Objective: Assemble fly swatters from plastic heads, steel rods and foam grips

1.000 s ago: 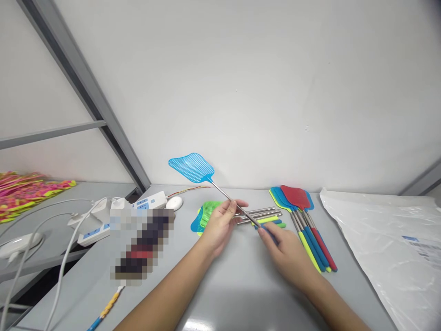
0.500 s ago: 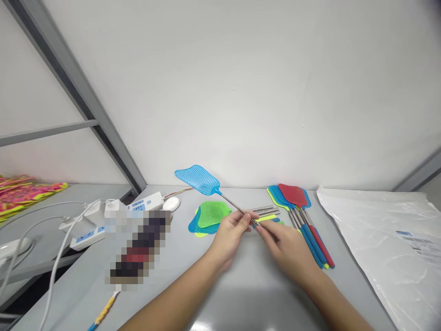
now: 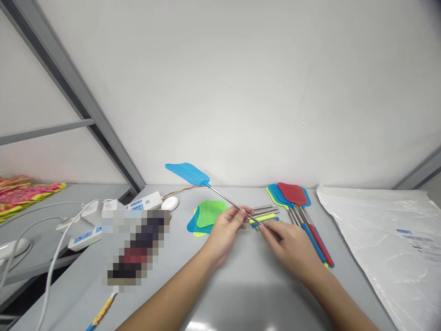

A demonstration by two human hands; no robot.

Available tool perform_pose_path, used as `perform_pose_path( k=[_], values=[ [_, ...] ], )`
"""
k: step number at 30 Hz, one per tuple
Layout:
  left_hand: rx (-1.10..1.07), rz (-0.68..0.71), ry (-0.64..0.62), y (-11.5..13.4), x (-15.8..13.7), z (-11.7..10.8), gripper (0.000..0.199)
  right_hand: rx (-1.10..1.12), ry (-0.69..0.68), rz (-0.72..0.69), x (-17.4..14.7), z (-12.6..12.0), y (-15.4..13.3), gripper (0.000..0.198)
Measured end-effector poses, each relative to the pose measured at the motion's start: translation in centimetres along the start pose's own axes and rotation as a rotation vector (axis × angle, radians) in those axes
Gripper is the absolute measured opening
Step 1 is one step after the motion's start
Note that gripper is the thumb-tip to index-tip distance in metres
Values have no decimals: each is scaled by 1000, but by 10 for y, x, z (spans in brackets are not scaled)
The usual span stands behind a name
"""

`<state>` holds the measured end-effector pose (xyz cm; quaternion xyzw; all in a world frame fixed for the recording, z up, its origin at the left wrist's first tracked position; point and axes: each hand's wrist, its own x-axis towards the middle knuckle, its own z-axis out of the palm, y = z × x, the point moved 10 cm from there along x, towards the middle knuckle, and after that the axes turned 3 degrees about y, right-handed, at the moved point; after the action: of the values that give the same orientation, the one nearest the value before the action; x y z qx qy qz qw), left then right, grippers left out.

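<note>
A fly swatter [image 3: 189, 174] with a blue mesh head and a thin metal rod slants across in front of me, head up and to the left. My left hand [image 3: 231, 225] pinches its rod partway down. Lower on the rod, my right hand [image 3: 287, 241] is closed around the end, which its fingers hide. Beneath and left of the rod lie loose mesh swatter heads [image 3: 212, 213], green over blue and yellow. Behind my hands rest several metal rods [image 3: 267, 210] and yellow and blue grip sleeves [image 3: 262, 219].
Several swatters with handles [image 3: 292, 194] lie stacked at the right, a red head on top. Farther right is a white plastic bag [image 3: 382, 230]. At left are power strips [image 3: 148, 201], cables, a white round disc [image 3: 170, 203] and a pixelated object [image 3: 138, 250].
The swatter's head has shifted left and slightly up, and more of the rod shows between it and my left hand. Both hands still hold the rod.
</note>
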<state>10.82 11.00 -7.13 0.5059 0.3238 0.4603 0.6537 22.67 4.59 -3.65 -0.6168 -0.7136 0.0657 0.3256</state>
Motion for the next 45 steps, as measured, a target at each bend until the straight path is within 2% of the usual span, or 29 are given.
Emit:
perform_pose_path(
  k=[3, 8, 11, 16, 22, 28, 32, 35, 41, 45],
  values=[
    [48, -28, -58, -5, -4, 10, 32, -11, 22, -14, 1, -3, -2, 34],
    [176, 15, -110, 5, -6, 14, 33, 42, 28, 13, 0, -2, 0, 35],
    [147, 14, -132, 6, -8, 18, 32, 104, 49, -4, 0, -2, -1, 31],
    [30, 34, -75, 5, -8, 15, 27, 146, 66, -62, -1, -1, -9, 27],
    [-21, 98, 7, 15, -9, 9, 27, 100, 102, -110, -1, -6, -20, 29],
    [-63, 48, 46, 8, -7, 6, 28, 84, 63, -55, 0, 0, -11, 27],
    [-99, 25, 65, 7, -7, 3, 30, 28, 90, -31, -1, -2, -7, 26],
    [-47, 49, 72, 10, -8, 1, 30, -28, 134, -68, -1, -5, -12, 27],
    [139, 54, -46, 3, -9, 16, 28, -106, 182, -153, -2, -9, -17, 28],
    [169, 108, -38, 11, -9, 16, 24, -95, 201, -167, -2, -13, -19, 28]
  ],
)
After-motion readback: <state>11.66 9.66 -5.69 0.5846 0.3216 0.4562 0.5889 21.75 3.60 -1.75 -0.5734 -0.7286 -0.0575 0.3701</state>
